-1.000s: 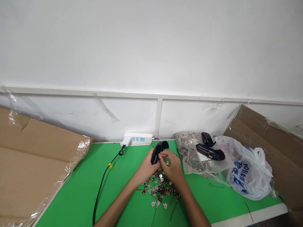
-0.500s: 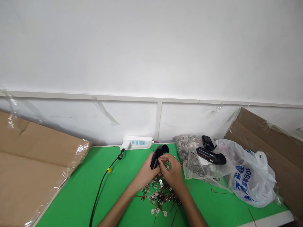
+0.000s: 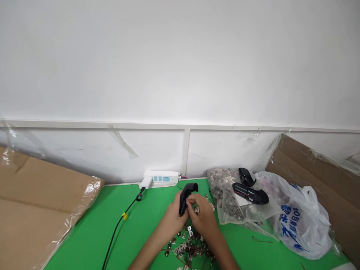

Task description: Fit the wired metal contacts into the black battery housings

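Observation:
My left hand (image 3: 176, 212) is closed around a black curved plastic shell (image 3: 184, 200), holding it tilted above the green table. The fingers of my right hand (image 3: 201, 212) are pinched together at the shell's inner side; whatever small part they hold is too small to make out. Below my hands lies a loose pile of small metal contact pieces (image 3: 189, 247), some with thin brown wire-like strips. Two similar black housings, one a long shell (image 3: 250, 194) and the other a shorter piece (image 3: 246, 177), rest on a clear plastic bag of metal parts (image 3: 221, 183).
A white power strip (image 3: 161, 179) with a plug and black cable (image 3: 119, 223) lies at the back left. Cardboard sheets, left (image 3: 42, 202) and right (image 3: 315, 180), flank the green table (image 3: 84, 240). A white printed bag (image 3: 306, 221) sits at the right.
The view has tilted up slightly, so everything sits lower in the picture. The black shell has turned in my left hand, showing less of its inside. My right fingers stay pinched at it.

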Demonstrator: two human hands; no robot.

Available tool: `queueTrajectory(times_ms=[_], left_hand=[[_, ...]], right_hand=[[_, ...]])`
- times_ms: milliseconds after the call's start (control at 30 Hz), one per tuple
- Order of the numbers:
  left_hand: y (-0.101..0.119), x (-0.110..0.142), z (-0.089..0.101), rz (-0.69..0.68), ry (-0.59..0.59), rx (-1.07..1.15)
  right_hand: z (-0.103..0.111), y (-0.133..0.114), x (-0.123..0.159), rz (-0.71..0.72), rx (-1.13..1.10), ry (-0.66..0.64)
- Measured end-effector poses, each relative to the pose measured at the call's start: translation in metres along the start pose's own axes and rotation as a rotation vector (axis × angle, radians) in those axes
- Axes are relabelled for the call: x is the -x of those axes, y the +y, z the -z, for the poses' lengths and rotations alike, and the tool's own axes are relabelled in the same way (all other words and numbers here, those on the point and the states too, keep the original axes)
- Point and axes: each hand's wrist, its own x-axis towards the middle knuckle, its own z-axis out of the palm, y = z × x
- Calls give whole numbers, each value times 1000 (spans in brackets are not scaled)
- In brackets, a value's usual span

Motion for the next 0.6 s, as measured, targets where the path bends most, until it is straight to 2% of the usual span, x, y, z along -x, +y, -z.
queueTrajectory(times_ms=[233,367,600], left_hand=[[9,6,5,20,-51,48],[13,7,9,150,-88,247],[7,-3,-6,326,95,488]], right_hand=[[3,-1,-1,-26,-35,-37],[4,-2,-6,-46,-81,-49],[0,-1,-7,-108,-169,0]])
